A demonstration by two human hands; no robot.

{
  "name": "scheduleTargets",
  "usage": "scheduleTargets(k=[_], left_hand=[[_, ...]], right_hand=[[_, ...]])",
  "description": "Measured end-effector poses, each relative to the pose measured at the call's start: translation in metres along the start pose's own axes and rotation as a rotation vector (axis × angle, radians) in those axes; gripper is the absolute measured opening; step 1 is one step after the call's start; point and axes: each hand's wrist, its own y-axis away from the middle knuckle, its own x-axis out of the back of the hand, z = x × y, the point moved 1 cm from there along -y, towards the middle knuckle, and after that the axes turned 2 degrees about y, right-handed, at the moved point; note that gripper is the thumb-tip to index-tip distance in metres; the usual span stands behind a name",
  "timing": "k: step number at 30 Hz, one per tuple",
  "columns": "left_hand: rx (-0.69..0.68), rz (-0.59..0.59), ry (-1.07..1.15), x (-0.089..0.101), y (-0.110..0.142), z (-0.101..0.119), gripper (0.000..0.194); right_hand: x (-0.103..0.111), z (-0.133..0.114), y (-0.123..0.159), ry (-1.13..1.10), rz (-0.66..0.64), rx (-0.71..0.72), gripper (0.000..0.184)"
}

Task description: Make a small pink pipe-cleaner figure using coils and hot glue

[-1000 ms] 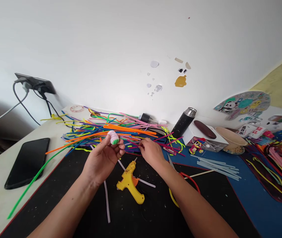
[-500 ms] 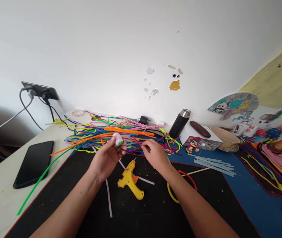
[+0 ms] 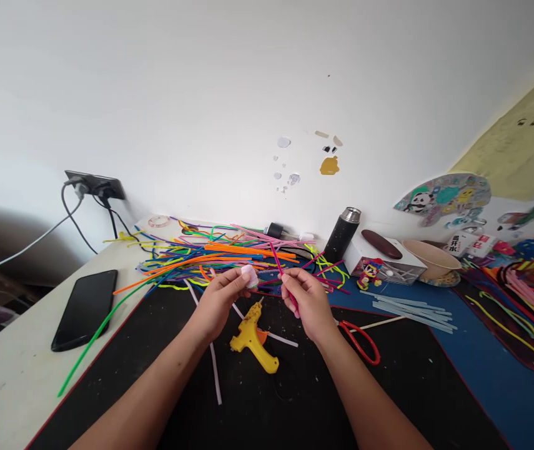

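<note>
Between the thumb and fingers of my left hand (image 3: 222, 297) is a small pale pink, rolled fuzzy piece (image 3: 249, 276); its green end is turned out of sight. My right hand (image 3: 308, 297) pinches a magenta pipe cleaner (image 3: 276, 257), which stands slanted, its lower end showing below the fingers. The two hands are apart, side by side over the near edge of a heap of coloured pipe cleaners (image 3: 229, 248). Below and between them, a yellow hot glue gun (image 3: 254, 340) lies on the black mat (image 3: 314, 400).
Red-handled scissors (image 3: 363, 344) lie by my right forearm. Pale glue sticks (image 3: 414, 312), a small figurine (image 3: 371, 275), a tissue box (image 3: 379, 259) and a black thermos (image 3: 342, 236) stand or lie to the right. A black phone (image 3: 85, 309) rests at left.
My right hand has lifted a magenta pipe cleaner up from the heap. My left hand has turned the pink piece and moved right, closer to it. The view has shifted slightly.
</note>
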Motion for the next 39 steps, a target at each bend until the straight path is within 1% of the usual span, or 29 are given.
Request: scheduleTargets(k=[2, 6, 10, 14, 16, 19, 22, 25, 27, 29, 31, 34, 36, 39], left_hand=[[-0.04, 0.005, -0.079, -0.001, 0.001, -0.001, 0.024], [-0.062, -0.016, -0.154, -0.003, 0.001, -0.001, 0.023], [-0.068, -0.003, -0.198, -0.004, 0.0, -0.004, 0.025], [-0.062, 0.013, -0.211, -0.005, 0.0, -0.007, 0.026], [-0.068, 0.007, -0.251, -0.005, 0.0, -0.008, 0.027], [-0.058, -0.013, -0.313, -0.003, 0.001, -0.01, 0.027], [-0.055, -0.012, -0.324, 0.001, -0.001, -0.011, 0.03], [-0.046, -0.002, -0.292, 0.003, -0.003, -0.011, 0.032], [-0.036, 0.001, -0.272, 0.003, -0.002, -0.009, 0.032], [-0.023, 0.004, -0.256, 0.002, -0.001, -0.007, 0.033], [-0.003, 0.01, -0.238, 0.001, 0.001, -0.005, 0.034], [0.022, 0.003, -0.229, -0.001, 0.004, -0.004, 0.036], [0.036, 0.0, -0.222, -0.001, 0.005, -0.003, 0.037], [0.054, 0.001, -0.204, 0.0, 0.005, -0.002, 0.037]], right_hand=[[0.004, 0.01, 0.003, -0.042, 0.009, -0.009, 0.035], [0.017, 0.026, 0.009, -0.131, 0.042, -0.013, 0.037], [0.027, 0.028, 0.017, -0.176, 0.001, -0.051, 0.037], [0.03, 0.026, 0.018, -0.159, 0.043, -0.011, 0.035], [0.029, 0.027, 0.016, -0.106, 0.016, 0.002, 0.036], [0.026, 0.031, 0.011, 0.009, -0.043, -0.018, 0.037], [0.03, 0.031, 0.007, 0.158, -0.086, 0.005, 0.031], [0.044, 0.026, 0.0, 0.432, -0.153, 0.077, 0.02], [0.057, 0.02, -0.007, 0.603, -0.185, 0.09, 0.02], [0.067, 0.013, -0.016, 0.748, -0.171, 0.097, 0.021], [0.072, 0.006, -0.025, 0.877, -0.174, 0.144, 0.019], [0.072, 0.002, -0.039, 1.033, -0.249, 0.238, 0.019], [0.071, 0.002, -0.047, 1.156, -0.288, 0.269, 0.02], [0.07, 0.004, -0.059, 1.328, -0.276, 0.261, 0.023]])
